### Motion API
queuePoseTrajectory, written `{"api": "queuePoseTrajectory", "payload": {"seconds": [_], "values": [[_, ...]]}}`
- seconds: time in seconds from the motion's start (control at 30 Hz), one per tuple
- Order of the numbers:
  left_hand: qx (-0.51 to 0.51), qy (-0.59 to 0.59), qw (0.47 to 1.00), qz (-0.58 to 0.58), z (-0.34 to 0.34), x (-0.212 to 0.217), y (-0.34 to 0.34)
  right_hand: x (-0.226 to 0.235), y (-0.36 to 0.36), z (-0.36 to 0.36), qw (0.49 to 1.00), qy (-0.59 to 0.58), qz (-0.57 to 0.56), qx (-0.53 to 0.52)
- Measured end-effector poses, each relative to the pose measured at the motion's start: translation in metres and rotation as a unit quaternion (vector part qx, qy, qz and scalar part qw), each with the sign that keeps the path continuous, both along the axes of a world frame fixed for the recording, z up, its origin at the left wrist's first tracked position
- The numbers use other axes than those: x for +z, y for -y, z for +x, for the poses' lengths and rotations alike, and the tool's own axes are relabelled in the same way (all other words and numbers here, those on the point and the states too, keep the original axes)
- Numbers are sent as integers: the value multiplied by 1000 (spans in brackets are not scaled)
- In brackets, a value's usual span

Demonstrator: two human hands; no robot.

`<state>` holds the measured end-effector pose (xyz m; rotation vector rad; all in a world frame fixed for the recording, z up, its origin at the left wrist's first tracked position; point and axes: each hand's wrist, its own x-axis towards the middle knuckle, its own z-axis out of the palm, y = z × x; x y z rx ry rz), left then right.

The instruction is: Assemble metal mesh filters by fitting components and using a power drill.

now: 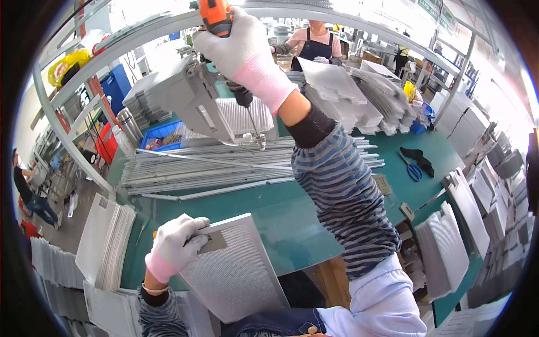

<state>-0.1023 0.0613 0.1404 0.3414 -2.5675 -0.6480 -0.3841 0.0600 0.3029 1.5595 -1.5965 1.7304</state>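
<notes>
My left hand [175, 245], in a white glove with a pink cuff, grips the upper left edge of a framed metal mesh panel [238, 272]. The panel leans toward me over the table's near edge. A small grey plate [212, 243] sits near its gripped corner. Raised far forward, my gloved right hand [238, 48] is closed around an orange and black power drill [215, 16]. Below the hand, its black chuck [243, 96] and thin bit point down toward a small metal piece [257, 139] at the end of a grey bracket-like fixture [193, 104].
Long thin metal strips [224, 165] lie across the green table [275, 216]. Panel stacks stand left [105, 241], right [441, 253] and far right [359, 98]. Blue-handled scissors [412, 168] lie beside a black object. A blue bin [163, 135] holds small parts. Another person [314, 48] stands across.
</notes>
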Motion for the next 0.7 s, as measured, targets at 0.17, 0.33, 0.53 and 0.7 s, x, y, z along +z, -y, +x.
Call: {"api": "queuePoseTrajectory", "payload": {"seconds": [0.17, 0.33, 0.53, 0.7], "values": [[-53, -98, 974, -199, 23, 20, -57, -10, -3, 31, 965, -96, -82, -229], [-25, -128, 960, -247, 32, 9, -59, 9, -38, 18, 1000, -1, -24, -5], [113, -138, 967, -184, 70, 71, -48, 4, -30, 32, 999, -15, -36, 4], [-7, -135, 922, -363, 48, 32, -68, 4, -34, 34, 999, -14, -37, -23]]}}
